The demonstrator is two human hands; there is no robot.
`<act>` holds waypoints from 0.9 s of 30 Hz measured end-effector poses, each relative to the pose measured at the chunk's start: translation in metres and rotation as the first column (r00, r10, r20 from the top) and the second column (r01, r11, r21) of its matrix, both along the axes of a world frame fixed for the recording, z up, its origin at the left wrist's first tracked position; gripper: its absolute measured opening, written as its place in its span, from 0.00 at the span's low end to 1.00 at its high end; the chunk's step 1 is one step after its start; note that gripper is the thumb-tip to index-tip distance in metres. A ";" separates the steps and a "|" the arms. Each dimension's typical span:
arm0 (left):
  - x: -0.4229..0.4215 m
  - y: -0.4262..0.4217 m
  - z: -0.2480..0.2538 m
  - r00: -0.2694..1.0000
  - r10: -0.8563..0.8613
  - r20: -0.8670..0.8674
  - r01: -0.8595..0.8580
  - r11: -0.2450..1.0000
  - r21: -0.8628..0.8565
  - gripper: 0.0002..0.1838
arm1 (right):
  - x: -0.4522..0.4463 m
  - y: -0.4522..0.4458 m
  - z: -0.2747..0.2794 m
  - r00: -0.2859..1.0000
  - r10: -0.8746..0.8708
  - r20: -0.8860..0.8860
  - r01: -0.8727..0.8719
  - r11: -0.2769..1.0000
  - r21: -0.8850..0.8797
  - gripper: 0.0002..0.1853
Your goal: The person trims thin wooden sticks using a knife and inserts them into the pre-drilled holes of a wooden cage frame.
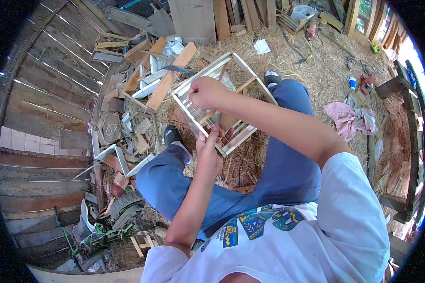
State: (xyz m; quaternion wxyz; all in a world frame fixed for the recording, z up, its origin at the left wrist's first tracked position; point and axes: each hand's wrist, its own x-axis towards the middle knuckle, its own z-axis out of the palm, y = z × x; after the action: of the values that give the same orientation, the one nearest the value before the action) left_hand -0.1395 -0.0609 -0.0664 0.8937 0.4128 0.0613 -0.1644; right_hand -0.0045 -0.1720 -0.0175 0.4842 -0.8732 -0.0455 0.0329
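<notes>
A small open wooden frame (243, 137) with crossbars and pale edges stands tilted between my knees. My left hand (209, 153) grips its near lower edge, thumb and fingers closed around the wood. My right hand (207, 93) is closed in a fist or pinch over the frame's left side; what its fingers hold, if anything, is hidden. Just beyond that hand, a dark flat blade-like piece (178, 70) lies by a wooden plank (171, 75).
Wood offcuts (139, 137) pile up on the left beside a slatted wall (52, 89). Boards (193, 21) lean at the back. On the straw-covered floor at right lie a pink cloth (341, 120), a blue can (352, 83) and a red tool (366, 85).
</notes>
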 end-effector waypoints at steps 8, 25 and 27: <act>0.003 -0.001 0.000 1.000 -0.003 -0.002 0.003 1.000 -0.002 0.05 | -0.003 -0.008 0.005 0.996 0.042 0.073 -0.039 0.998 -0.039 0.12; 0.001 -0.002 0.012 0.999 0.028 -0.020 -0.027 0.999 0.043 0.04 | -0.011 -0.014 0.016 0.990 0.138 -0.018 -0.139 0.971 -0.194 0.10; 0.001 -0.001 0.011 1.000 0.018 -0.002 -0.018 0.998 0.067 0.05 | -0.007 -0.014 0.014 0.990 0.141 -0.033 -0.144 0.971 -0.191 0.10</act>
State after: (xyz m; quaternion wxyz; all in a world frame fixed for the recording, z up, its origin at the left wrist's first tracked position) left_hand -0.1387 -0.0623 -0.0551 0.8809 0.4417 0.0715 -0.1545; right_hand -0.0111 -0.1858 -0.0035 0.3940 -0.9102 -0.1001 0.0800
